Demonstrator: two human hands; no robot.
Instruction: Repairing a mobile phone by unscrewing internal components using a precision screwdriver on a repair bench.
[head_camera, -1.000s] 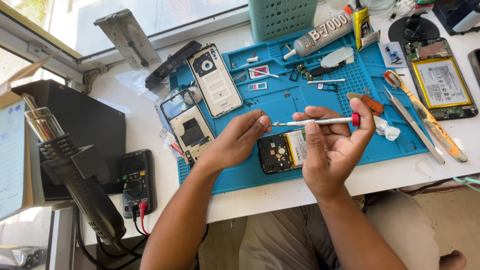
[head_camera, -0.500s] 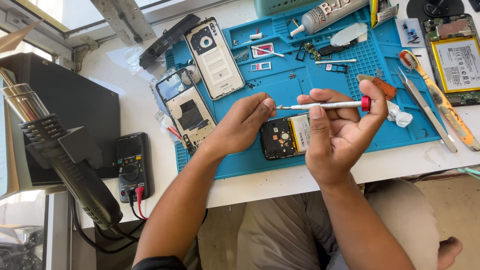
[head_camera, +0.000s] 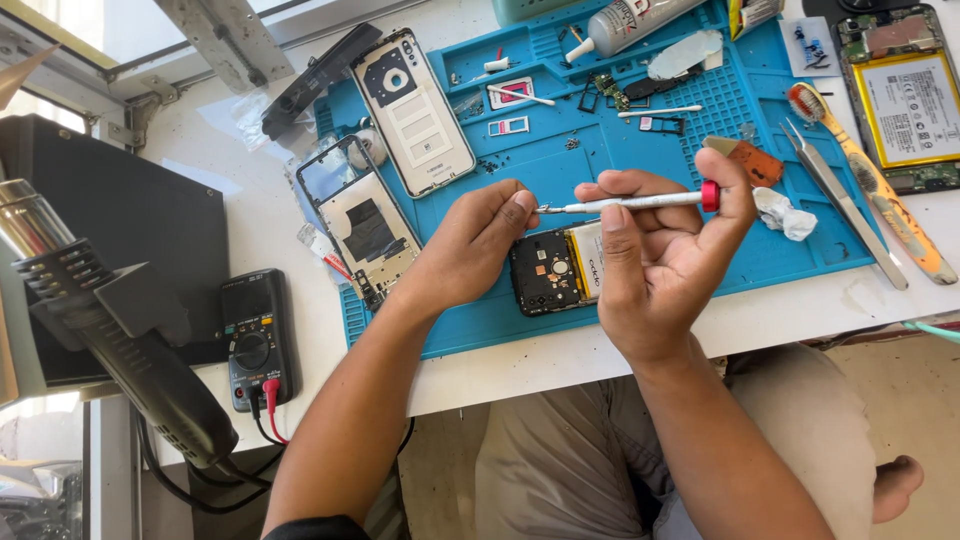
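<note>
A right hand (head_camera: 665, 265) grips a screwdriver (head_camera: 625, 203) level above an opened phone (head_camera: 558, 268) on the blue mat (head_camera: 600, 150) (left fingertips (head_camera: 520, 203) pinch its tip, apparently steadying it)

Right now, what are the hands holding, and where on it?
The right hand grips a slim silver screwdriver near its red cap; the left hand pinches its tip end.

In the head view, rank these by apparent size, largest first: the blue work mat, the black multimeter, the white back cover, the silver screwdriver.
1. blue work mat
2. white back cover
3. black multimeter
4. silver screwdriver, held between left hand and right hand

Cover and multimeter look close; the multimeter's nearness leaves that pair unsure.
</note>
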